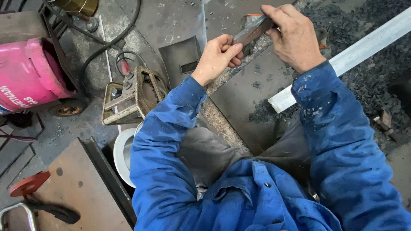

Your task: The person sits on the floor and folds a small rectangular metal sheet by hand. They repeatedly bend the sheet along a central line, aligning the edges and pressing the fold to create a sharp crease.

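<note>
**A:** ok so head view, looking straight down at someone in a blue work shirt and grey trousers, crouched or sitting over the floor. Both hands are up top on one flat metal strip (253, 29), dark grey, slanting up to the right.

**B:** who's got which end?

**A:** left hand (219, 54) is curled shut around the lower end, thumb on top and fingers wrapped under. Right hand (293, 36) is pinched closed on the upper end, fingers lying over it. So the strip runs between the two hands, lifted off the floor, just above a dark steel plate (252, 96).

**B:** anything behind it?

**A:** right behind the strip there's something rusty with an orange rim (250, 18), can't really tell what it is. A long pale metal bar (355, 53) runs diagonally under the right forearm, from the top right corner down onto the plate. Black gritty scrap (368, 85) is spread all around that side.

**B:** and the left side?

**A:** a small dark plate with a rectangular slot (183, 57) just left of the left wrist. Further left a beat-up metal frame (128, 96) with a red-tipped cable (124, 66) on it. Pink gas cylinder (28, 72) on a wheeled cart at the far left edge. A white round thing (122, 156) peeks out under the left elbow, and a red disc (29, 184) sits bottom left, well apart from the hands.
</note>
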